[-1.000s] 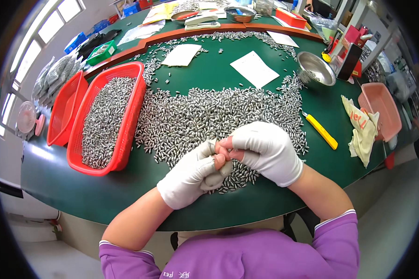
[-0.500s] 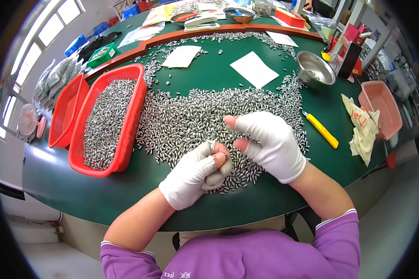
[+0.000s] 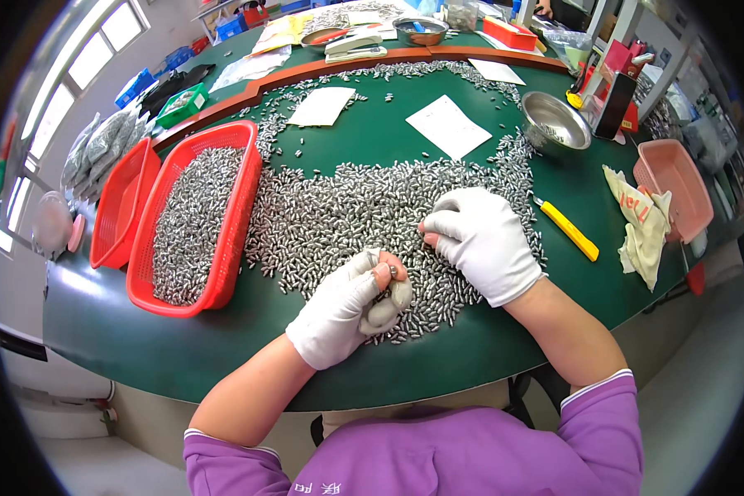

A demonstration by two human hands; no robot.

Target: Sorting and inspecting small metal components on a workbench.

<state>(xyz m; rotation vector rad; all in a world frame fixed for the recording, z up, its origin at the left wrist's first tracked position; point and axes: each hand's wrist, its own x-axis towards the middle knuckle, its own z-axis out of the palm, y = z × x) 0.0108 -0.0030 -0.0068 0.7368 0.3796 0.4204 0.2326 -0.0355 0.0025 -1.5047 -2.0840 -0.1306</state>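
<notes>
Small silver bullet-shaped metal parts lie in a broad, thick layer across the green table. My left hand, in a white glove with bare thumb and index tips, is closed over the near edge of this layer. One small metal part shows at its thumb and index fingertips. Farther right, my right hand, gloved the same way, reaches down to the layer with thumb and index drawn together. What lies between those fingertips, if anything, is too small to make out.
A red basket full of the same parts stands left, beside another red basket. Right of the layer lie a yellow utility knife, a metal bowl, a cloth and a pink basket. Paper sheets lie farther back.
My right hand has gone from fingers spread apart to a pinch, low over the parts. My left hand stays nearly in place; a metal part now shows at its fingertips.
</notes>
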